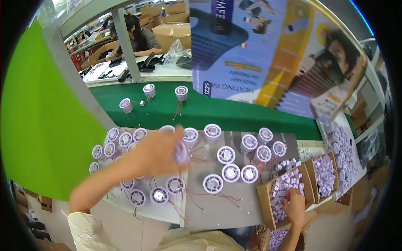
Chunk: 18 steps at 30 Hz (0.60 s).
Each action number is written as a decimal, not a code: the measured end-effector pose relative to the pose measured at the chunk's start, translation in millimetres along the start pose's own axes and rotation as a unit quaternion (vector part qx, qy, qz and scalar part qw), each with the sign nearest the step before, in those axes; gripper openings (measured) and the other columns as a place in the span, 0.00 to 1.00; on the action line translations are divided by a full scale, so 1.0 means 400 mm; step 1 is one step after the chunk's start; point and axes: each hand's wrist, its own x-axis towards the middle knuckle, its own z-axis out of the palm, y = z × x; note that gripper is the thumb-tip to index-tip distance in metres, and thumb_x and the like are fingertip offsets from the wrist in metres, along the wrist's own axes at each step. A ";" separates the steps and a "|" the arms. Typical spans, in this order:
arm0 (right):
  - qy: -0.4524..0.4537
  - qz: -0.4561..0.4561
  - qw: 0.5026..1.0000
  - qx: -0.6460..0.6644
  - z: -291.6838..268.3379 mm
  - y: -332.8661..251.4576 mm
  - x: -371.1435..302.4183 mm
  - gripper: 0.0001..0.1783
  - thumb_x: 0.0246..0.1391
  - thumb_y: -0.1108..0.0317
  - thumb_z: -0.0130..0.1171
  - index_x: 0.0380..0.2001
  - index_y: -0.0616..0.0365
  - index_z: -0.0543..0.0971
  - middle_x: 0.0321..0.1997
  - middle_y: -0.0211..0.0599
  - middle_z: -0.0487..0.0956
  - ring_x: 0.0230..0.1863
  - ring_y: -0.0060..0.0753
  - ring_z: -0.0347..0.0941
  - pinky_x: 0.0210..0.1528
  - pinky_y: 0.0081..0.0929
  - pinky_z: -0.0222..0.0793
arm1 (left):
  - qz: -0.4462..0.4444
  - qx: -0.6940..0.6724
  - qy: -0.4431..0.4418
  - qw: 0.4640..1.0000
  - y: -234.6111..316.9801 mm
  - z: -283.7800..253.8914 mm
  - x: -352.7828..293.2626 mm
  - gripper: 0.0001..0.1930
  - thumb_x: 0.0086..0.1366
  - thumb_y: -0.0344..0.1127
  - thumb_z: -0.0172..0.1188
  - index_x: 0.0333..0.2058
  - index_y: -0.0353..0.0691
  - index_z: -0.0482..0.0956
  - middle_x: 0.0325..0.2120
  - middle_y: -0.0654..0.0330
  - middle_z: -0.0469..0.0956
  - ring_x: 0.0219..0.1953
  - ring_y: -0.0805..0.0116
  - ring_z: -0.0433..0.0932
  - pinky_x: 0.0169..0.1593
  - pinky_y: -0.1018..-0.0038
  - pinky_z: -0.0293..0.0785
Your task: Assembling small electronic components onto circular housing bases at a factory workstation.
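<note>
My left hand (153, 154), smeared a little by motion, is over the middle-left of the table with its fingers round a purple round housing (181, 154). My right hand (295, 206) reaches into a cardboard box (264, 201) of small purple-white block-shaped parts (284, 184). Its fingers are drawn together among them; what they pinch is hidden. Several more purple round housings stand about the table, such as one (226, 154) in the middle and one (212, 183) nearer me. Thin red and dark wires trail from many of them.
A second cardboard box (310, 169) of small purple parts adjoins the first. Many purple housings (341, 154) are heaped at the far right. Behind the table runs a green belt (234, 113) carrying a few housings. A large printed sheet (268, 54) hangs above it. Another person (144, 39) sits beyond.
</note>
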 end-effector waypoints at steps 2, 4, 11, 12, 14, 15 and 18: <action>0.032 -0.041 0.999 -0.011 0.011 0.002 0.002 0.09 0.38 0.80 0.65 0.24 0.62 0.74 0.29 0.47 0.76 0.32 0.53 0.74 0.36 0.46 0.68 | 0.001 0.008 -0.036 0.999 0.121 0.091 -0.062 0.34 0.53 0.55 0.68 0.44 0.31 0.69 0.34 0.40 0.77 0.35 0.45 0.81 0.35 0.55 0.77; 0.053 -0.057 0.997 -0.013 0.020 0.003 0.000 0.09 0.38 0.81 0.64 0.24 0.62 0.74 0.28 0.47 0.76 0.32 0.53 0.74 0.36 0.46 0.68 | -0.020 0.023 -0.060 0.998 0.215 0.188 -0.096 0.33 0.53 0.55 0.68 0.44 0.31 0.68 0.33 0.41 0.77 0.33 0.47 0.81 0.32 0.56 0.78; 0.112 -0.046 0.992 0.043 -0.014 -0.018 -0.014 0.08 0.41 0.84 0.60 0.28 0.63 0.76 0.29 0.49 0.78 0.29 0.49 0.76 0.33 0.39 0.71 | -0.043 0.168 0.062 0.983 0.247 0.430 -0.079 0.36 0.51 0.62 0.68 0.40 0.33 0.69 0.27 0.54 0.74 0.22 0.61 0.79 0.21 0.69 0.72; 0.134 -0.042 0.986 0.090 -0.015 -0.019 -0.016 0.09 0.42 0.85 0.59 0.30 0.64 0.77 0.29 0.49 0.79 0.28 0.47 0.77 0.32 0.36 0.71 | -0.054 0.185 0.071 0.979 0.241 0.432 -0.079 0.38 0.50 0.65 0.68 0.40 0.34 0.68 0.27 0.55 0.74 0.23 0.63 0.78 0.21 0.70 0.71; 0.134 -0.061 0.984 0.098 -0.013 -0.020 -0.021 0.11 0.42 0.86 0.58 0.32 0.64 0.78 0.30 0.48 0.79 0.28 0.46 0.77 0.31 0.35 0.71 | -0.053 0.172 0.060 0.982 0.231 0.421 -0.088 0.38 0.49 0.67 0.67 0.39 0.34 0.69 0.27 0.56 0.73 0.24 0.64 0.78 0.21 0.70 0.72; 0.135 -0.080 0.982 0.107 -0.013 -0.020 -0.023 0.13 0.43 0.88 0.57 0.34 0.64 0.80 0.30 0.48 0.79 0.28 0.44 0.77 0.31 0.33 0.71 | -0.052 0.159 0.049 0.985 0.227 0.408 -0.096 0.39 0.48 0.69 0.66 0.38 0.35 0.69 0.27 0.57 0.73 0.26 0.64 0.78 0.21 0.70 0.72; 0.129 -0.107 0.976 0.137 -0.010 -0.029 -0.023 0.16 0.43 0.89 0.56 0.34 0.63 0.82 0.30 0.46 0.79 0.28 0.43 0.76 0.31 0.33 0.70 | 0.009 0.108 0.195 0.975 0.182 0.323 -0.093 0.36 0.50 0.69 0.65 0.38 0.38 0.71 0.29 0.55 0.73 0.31 0.59 0.78 0.24 0.65 0.73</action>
